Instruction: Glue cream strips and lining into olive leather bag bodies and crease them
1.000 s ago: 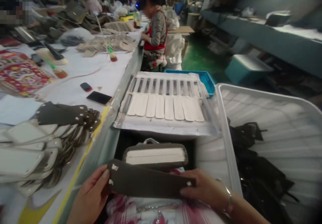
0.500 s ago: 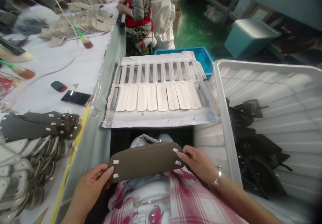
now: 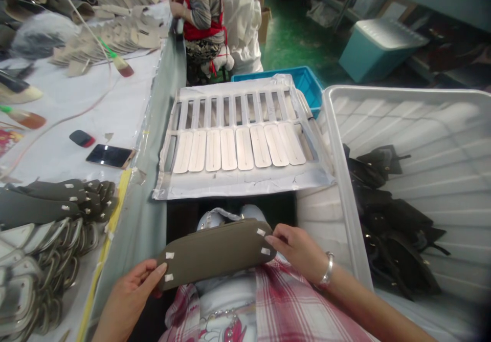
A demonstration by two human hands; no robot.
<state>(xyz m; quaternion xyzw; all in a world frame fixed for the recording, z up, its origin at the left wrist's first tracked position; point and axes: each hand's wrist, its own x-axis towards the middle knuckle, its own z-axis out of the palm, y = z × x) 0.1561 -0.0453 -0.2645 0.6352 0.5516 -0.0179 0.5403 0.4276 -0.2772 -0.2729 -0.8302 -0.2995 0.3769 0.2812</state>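
Stretched between my two hands over my lap is a long, dark olive panel [image 3: 217, 253] with rounded ends. Two small white tabs show near each of its ends. My left hand [image 3: 134, 293] pinches the left end, thumb on top. The right end sits between the thumb and fingers of my right hand [image 3: 297, 252]. Just beyond the panel lies a white slotted rack [image 3: 238, 179], with a row of pale oblong pieces [image 3: 229, 150] across its middle. Similar dark panels [image 3: 49, 201] are stacked on the table at left, above several white-backed pieces [image 3: 23, 280].
A large white bin [image 3: 343, 188] holding dark pieces [image 3: 399, 224] stands at right. On the white table [image 3: 88, 127] at left lie a phone [image 3: 110, 156], a dark mouse-like object [image 3: 82, 138] and glue brushes [image 3: 121, 66]. A co-worker [image 3: 203, 19] is at the table's far end.
The panel and both my hands have shifted slightly left and down, the left end dipping a little more. Both hands keep their hold. The whole view has moved slightly.
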